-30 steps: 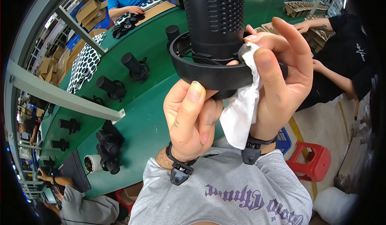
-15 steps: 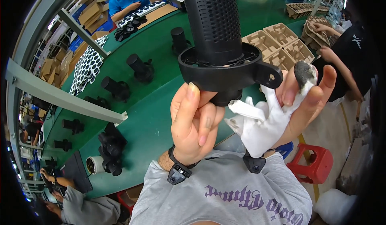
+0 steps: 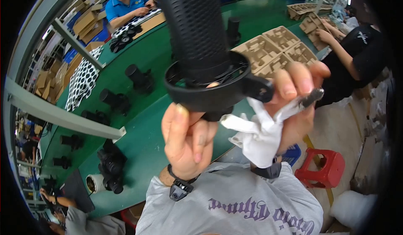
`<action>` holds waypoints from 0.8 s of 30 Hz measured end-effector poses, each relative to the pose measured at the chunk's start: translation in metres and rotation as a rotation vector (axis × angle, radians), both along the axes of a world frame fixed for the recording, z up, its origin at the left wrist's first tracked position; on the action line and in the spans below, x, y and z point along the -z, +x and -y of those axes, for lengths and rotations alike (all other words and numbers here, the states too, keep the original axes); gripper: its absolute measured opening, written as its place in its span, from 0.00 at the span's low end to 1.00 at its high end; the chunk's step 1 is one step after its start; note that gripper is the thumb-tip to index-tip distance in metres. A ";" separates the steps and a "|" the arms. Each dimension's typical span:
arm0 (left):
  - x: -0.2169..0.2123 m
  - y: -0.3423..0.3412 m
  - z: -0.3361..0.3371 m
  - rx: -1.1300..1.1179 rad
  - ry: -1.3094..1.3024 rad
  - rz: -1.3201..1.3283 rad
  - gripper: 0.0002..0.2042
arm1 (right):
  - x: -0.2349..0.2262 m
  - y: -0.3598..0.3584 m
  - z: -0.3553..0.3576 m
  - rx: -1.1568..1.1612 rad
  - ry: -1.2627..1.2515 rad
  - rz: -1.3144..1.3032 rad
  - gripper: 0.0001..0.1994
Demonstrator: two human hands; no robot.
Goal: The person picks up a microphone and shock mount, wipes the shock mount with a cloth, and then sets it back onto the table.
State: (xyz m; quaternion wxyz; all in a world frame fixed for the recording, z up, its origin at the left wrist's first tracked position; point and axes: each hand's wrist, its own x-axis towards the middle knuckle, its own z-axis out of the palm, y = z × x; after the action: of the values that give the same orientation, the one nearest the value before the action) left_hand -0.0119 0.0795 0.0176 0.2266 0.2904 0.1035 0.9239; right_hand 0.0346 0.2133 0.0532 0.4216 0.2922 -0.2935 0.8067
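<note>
- Above the green table (image 3: pixel 142 155), a black tube (image 3: pixel 194 37) is held up near the middle of the view, its top leaning left and cut off by the upper edge.
- Round the tube's lower end sits a wide black ring (image 3: pixel 201 96), with an ear (image 3: pixel 260 89) sticking out on the right.
- The left hand (image 3: pixel 187 138) grips the ring from below, thumb pressed to its outside, other fingers curled underneath.
- The right hand (image 3: pixel 298 103) holds a crumpled white glove (image 3: pixel 262 140), one dark, dirty fingertip of it poking out to the right. Its fingers are close by the ear; with the blur, I cannot tell whether they touch it.
- Left of the hands, a cluster of black parts (image 3: pixel 111 163) lies on the table beside a white roll (image 3: pixel 95 184).
- Beyond, more black tubes stand in a line, one of them (image 3: pixel 137 77) near a grey beam (image 3: pixel 63 109).
- Past the right hand lie brown trays (image 3: pixel 268 52); a co-worker in black (image 3: pixel 357 52) handles another.
- Lower right, a red stool (image 3: pixel 321 170) stands on the floor.
</note>
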 end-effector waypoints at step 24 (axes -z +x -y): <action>0.077 -0.040 0.079 -0.317 -0.271 0.205 0.15 | 0.190 -0.026 -0.076 0.981 0.857 1.173 0.12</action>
State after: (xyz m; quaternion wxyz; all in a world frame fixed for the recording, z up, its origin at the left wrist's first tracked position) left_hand -0.0515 0.0002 -0.0594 0.1248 0.1420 0.2475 0.9503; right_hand 0.0088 0.2897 -0.1372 0.3560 -0.1955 -0.8334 0.3747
